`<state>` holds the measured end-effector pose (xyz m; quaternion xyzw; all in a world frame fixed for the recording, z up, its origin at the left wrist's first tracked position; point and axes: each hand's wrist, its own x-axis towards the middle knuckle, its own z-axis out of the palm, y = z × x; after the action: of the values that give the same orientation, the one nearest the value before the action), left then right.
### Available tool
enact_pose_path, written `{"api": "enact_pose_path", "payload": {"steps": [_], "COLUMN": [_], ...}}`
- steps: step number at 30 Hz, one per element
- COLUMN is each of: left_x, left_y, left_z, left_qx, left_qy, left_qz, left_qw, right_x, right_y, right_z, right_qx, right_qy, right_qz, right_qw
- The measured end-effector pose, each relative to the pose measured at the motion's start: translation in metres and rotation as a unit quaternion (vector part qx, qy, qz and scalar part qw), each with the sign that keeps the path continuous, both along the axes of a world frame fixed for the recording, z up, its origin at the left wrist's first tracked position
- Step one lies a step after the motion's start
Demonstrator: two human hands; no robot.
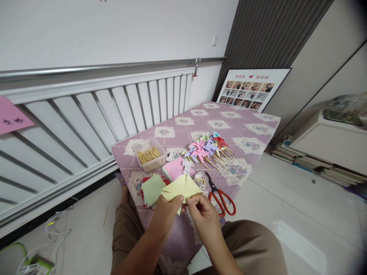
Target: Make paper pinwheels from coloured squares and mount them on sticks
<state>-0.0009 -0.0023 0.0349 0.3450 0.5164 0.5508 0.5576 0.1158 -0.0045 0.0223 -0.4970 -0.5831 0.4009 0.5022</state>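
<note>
A square of pale yellow paper [181, 186], with slits cut in from its corners, is held up over the near end of the table. My left hand [169, 208] grips its lower edge, thumb on top. At its lower right, my right hand [204, 209] pinches the same paper between thumb and fingers. Red-handled scissors [220, 196] lie just right of my right hand, blades pointing away. Behind the paper sit a stack of green paper squares [153, 188], pink paper sheets [172, 168] and a small clear tub [200, 179] with little pieces in it.
A plastic box of thin wooden sticks [149, 154] stands at the table's left. Finished paper pinwheels [205, 149] are heaped mid-table on the flowered tablecloth [243, 143]. A white radiator [137, 103] runs along the left; a photo board [252, 89] leans at the far end.
</note>
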Motion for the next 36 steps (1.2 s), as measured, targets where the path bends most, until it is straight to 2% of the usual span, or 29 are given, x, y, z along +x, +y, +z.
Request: {"api": "enact_pose_path", "payload": {"steps": [6,10,12,14,16,18,20,23,27,31,34,36], "left_x": [0.0,-0.012,-0.022,-0.031,-0.037,-0.041,-0.043,-0.043,-0.043,-0.042,-0.042,-0.041], "left_y": [0.002,0.007,0.01,0.013,0.015,0.017,0.019,0.02,0.019,0.019,0.021,0.021], "left_z": [-0.003,0.0,0.003,0.008,0.015,0.022,0.028,0.035,0.036,0.03,0.024,0.02], "left_qx": [-0.008,-0.036,-0.033,-0.014,0.009,0.035,0.052,0.057,0.069,0.081,0.073,0.062], "left_qy": [-0.002,0.04,0.087,0.141,0.191,0.227,0.262,0.293,0.312,0.306,0.274,0.225], "left_qz": [0.003,0.004,-0.019,-0.058,-0.102,-0.141,-0.169,-0.197,-0.208,-0.212,-0.213,-0.189], "left_qw": [1.0,0.999,0.995,0.988,0.976,0.963,0.949,0.934,0.925,0.924,0.935,0.954], "right_x": [-0.001,0.014,0.023,0.027,0.024,0.014,0.003,-0.008,-0.011,-0.01,-0.011,-0.013], "right_y": [-0.004,-0.006,-0.003,0.001,0.005,0.008,0.01,0.011,0.014,0.016,0.016,0.016], "right_z": [0.002,0.003,0.006,0.01,0.015,0.017,0.017,0.013,0.006,0.002,-0.002,-0.005], "right_qx": [0.005,0.011,-0.008,-0.048,-0.106,-0.161,-0.197,-0.218,-0.209,-0.197,-0.192,-0.196], "right_qy": [-0.005,0.015,0.046,0.076,0.116,0.169,0.207,0.219,0.217,0.172,0.154,0.181], "right_qz": [0.002,-0.074,-0.104,-0.077,0.002,0.064,0.072,0.044,0.023,0.017,-0.002,-0.023], "right_qw": [1.0,0.997,0.993,0.993,0.987,0.97,0.955,0.95,0.953,0.965,0.969,0.963]}}
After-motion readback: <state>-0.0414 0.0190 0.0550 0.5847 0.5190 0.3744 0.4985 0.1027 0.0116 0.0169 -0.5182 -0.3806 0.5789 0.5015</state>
